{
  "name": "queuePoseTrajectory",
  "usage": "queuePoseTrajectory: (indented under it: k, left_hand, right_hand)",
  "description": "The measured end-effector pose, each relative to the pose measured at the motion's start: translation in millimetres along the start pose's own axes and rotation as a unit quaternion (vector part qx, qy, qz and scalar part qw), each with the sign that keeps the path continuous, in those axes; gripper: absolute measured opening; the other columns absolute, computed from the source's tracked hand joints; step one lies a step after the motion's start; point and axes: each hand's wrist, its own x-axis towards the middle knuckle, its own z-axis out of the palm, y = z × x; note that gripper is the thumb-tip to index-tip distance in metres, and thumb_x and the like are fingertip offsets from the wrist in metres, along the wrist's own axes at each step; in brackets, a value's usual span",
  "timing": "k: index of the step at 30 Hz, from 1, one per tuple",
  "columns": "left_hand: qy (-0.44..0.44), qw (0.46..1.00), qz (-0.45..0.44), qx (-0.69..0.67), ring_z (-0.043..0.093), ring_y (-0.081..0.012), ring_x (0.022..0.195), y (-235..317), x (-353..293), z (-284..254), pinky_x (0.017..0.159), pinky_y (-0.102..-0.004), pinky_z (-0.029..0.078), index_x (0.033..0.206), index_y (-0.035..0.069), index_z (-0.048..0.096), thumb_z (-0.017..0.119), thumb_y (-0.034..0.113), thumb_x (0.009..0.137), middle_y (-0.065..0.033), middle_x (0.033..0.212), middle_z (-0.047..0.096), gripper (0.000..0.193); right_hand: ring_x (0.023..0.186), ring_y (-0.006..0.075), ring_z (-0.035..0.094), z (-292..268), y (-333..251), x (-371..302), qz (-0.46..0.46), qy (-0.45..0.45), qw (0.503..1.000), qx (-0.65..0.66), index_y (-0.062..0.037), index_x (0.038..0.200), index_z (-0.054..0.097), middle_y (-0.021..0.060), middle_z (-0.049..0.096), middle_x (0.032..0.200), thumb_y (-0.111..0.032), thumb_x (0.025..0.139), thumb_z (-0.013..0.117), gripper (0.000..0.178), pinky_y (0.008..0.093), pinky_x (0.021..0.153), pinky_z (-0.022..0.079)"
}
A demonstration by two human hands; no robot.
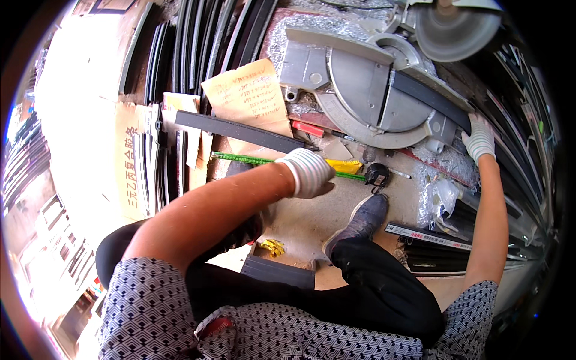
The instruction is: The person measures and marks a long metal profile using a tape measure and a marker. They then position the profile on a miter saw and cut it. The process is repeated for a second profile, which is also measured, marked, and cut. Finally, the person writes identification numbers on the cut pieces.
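Note:
My right hand (480,138), in a pale striped glove, is at the right end of a dark profile strip (420,96). Its fingers close round that end, and the strip lies along the fence of a grey mitre saw (360,90). My left hand (309,173), gloved alike, is closed above the floor with its fingers curled under and hidden. Another dark bar (234,131) ends right beside this hand; whether the hand grips it is hidden. Beneath the same hand runs a green tape blade (243,158) from a black tape measure (377,174).
The round saw blade (459,30) is raised at the top right, blurred. Handwritten cardboard (249,99) lies left of the saw, near a red-handled tool (308,129). Long dark strips (195,42) stand bundled behind. A small box (279,273) with yellow pieces sits between my feet.

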Motion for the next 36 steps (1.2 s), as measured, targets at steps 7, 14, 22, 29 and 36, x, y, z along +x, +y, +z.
queuePoseTrajectory:
  k: [7,14,22,29,36]
  left_hand:
    - [0.043,0.997,0.047,-0.051,0.071,-0.0413,0.082,14.6,13.6,37.9,0.076,-0.0481,0.057,0.095,0.008,0.073,0.060,0.040,0.098,-0.0188,0.082,0.072,0.035]
    - [0.086,0.990,-0.015,-0.114,0.072,-0.0391,0.078,0.7,17.7,35.6,0.074,-0.0475,0.057,0.086,0.011,0.075,0.066,0.044,0.094,-0.0176,0.076,0.072,0.035]
    - [0.223,0.921,-0.062,-0.313,0.076,-0.0320,0.089,-13.7,38.7,13.6,0.085,-0.0387,0.059,0.112,0.001,0.073,0.068,0.036,0.099,-0.0199,0.096,0.077,0.038]
    - [0.388,0.790,-0.063,-0.471,0.071,-0.0189,0.094,-22.0,54.3,1.1,0.088,-0.0319,0.058,0.127,-0.008,0.064,0.067,0.026,0.101,-0.0153,0.101,0.075,0.042]
    - [0.467,0.721,-0.041,-0.511,0.067,-0.0173,0.101,-21.3,51.3,-8.7,0.089,-0.0310,0.057,0.150,-0.008,0.043,0.069,0.020,0.100,-0.0169,0.116,0.069,0.063]
  right_hand:
    - [0.127,0.0402,0.059,19.5,23.3,13.7,-0.055,0.010,0.996,0.069,-0.0047,0.141,0.055,0.0225,0.063,0.136,-0.022,0.086,0.077,0.061,0.0451,0.110,0.047]
    - [0.125,0.0418,0.061,7.6,24.7,5.4,-0.075,-0.008,0.994,0.079,-0.0047,0.142,0.057,0.0250,0.064,0.134,-0.024,0.085,0.079,0.064,0.0459,0.108,0.049]
    - [0.123,0.0400,0.063,-26.0,-2.0,-12.8,-0.087,-0.021,0.993,0.076,-0.0047,0.142,0.059,0.0244,0.066,0.133,-0.027,0.085,0.079,0.065,0.0446,0.106,0.049]
    - [0.118,0.0395,0.066,-59.4,-45.9,-39.8,-0.125,0.002,0.989,0.074,-0.0035,0.139,0.060,0.0244,0.068,0.128,-0.026,0.085,0.079,0.061,0.0449,0.103,0.051]
    - [0.108,0.0401,0.068,-88.4,-96.4,-53.5,-0.154,0.029,0.983,0.097,-0.0040,0.127,0.064,0.0230,0.071,0.117,-0.024,0.084,0.081,0.050,0.0470,0.095,0.055]
